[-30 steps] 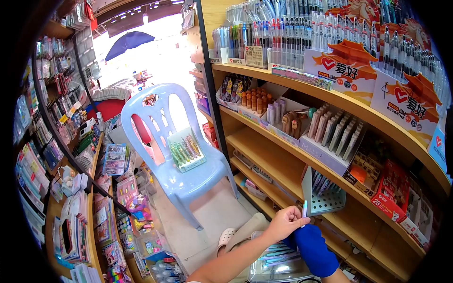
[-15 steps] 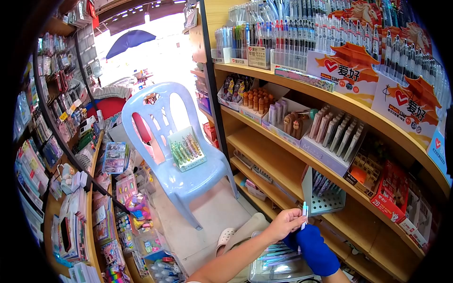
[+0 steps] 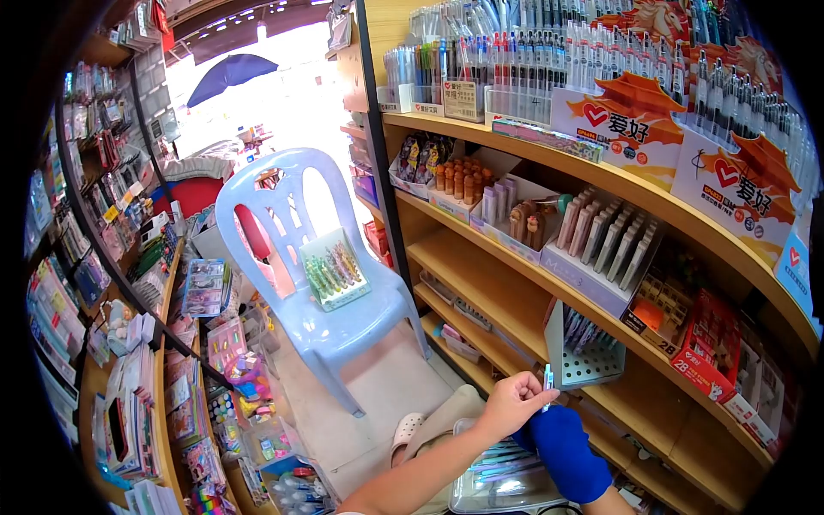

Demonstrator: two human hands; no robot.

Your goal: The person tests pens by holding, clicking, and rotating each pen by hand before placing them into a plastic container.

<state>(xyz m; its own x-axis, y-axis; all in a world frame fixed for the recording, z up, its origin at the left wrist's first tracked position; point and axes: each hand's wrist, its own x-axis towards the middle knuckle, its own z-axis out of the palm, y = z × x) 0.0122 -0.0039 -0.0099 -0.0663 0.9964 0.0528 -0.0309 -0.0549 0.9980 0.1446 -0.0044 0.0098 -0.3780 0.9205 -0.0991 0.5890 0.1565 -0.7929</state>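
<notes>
a narrow stationery shop, seen from its aisle
gel pens (image 3: 592,64) crowd the wooden display shelves (image 3: 481,257) behind branded cards (image 3: 614,129), and packaged goods (image 3: 103,154) hang on racks opposite.

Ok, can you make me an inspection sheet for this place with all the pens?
Surface: wooden shelf, partly bare; clear tray below the hands.
Job's things: one pen held upright; loose pens in the tray.
Clutter: packets and toys crowd the left side; a pen box sits on the blue chair.
Grippers: left hand, bare, pinches the pen; right hand, covered in blue, is at its lower end, grip unclear.
Cables: dark curved line at bottom edge, can't tell what.
Surroundings: bright opening, dark umbrella beyond.
</notes>
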